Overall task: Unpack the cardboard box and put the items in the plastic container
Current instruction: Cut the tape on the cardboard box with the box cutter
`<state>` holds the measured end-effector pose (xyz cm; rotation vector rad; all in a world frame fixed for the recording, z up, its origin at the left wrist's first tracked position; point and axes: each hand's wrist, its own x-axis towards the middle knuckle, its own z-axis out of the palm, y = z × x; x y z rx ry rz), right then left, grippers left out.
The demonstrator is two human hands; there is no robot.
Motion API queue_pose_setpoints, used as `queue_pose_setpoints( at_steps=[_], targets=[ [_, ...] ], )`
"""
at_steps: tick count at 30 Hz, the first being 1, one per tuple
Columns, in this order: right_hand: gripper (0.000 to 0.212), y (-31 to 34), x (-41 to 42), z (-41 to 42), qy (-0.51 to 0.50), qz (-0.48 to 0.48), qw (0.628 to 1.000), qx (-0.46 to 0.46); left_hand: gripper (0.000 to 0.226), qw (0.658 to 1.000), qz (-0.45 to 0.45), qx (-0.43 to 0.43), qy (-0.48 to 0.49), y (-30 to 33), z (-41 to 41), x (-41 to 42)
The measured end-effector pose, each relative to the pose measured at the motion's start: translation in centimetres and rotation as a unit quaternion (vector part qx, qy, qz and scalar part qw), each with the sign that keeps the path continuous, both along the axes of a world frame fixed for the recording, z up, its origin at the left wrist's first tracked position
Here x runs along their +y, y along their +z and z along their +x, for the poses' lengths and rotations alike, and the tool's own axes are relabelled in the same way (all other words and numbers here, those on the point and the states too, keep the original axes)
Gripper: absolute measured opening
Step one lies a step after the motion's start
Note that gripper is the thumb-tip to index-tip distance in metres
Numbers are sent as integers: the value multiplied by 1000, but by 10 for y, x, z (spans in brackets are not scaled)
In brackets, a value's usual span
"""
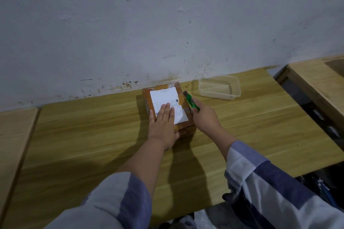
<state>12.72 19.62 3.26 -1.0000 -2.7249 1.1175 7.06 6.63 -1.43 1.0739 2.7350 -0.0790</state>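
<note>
A small cardboard box point(163, 95), wrapped in brown tape and bearing a white shipping label, sits closed on the wooden table near the wall. My left hand point(162, 124) lies flat on its top, fingers together over the label, pressing it down. My right hand point(203, 117) grips a green utility knife point(191, 103) at the box's right edge, its dark tip against the upper right side of the box. An empty clear plastic container point(219, 87) stands to the right of the box, close to the wall.
The wooden table point(93, 135) ends at a white stained wall behind. Another wooden table point(312, 80) stands to the right across a gap. A lighter tabletop point(14, 135) adjoins on the left. Dark items lie on the floor at lower right.
</note>
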Motion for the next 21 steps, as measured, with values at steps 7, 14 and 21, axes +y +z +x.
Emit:
queue_pose_setpoints(
  at_steps=[7, 14, 21],
  targets=[
    [60, 8, -8, -7, 75, 112, 986, -97, 83, 1000, 1, 1, 15, -2, 2, 0],
    [72, 7, -26, 20, 80, 141, 977, -137, 79, 1000, 1, -4, 30, -1, 4, 0],
    [76, 12, -33, 44, 88, 172, 969, -156, 82, 1000, 1, -3, 29, -1, 4, 0]
  ],
)
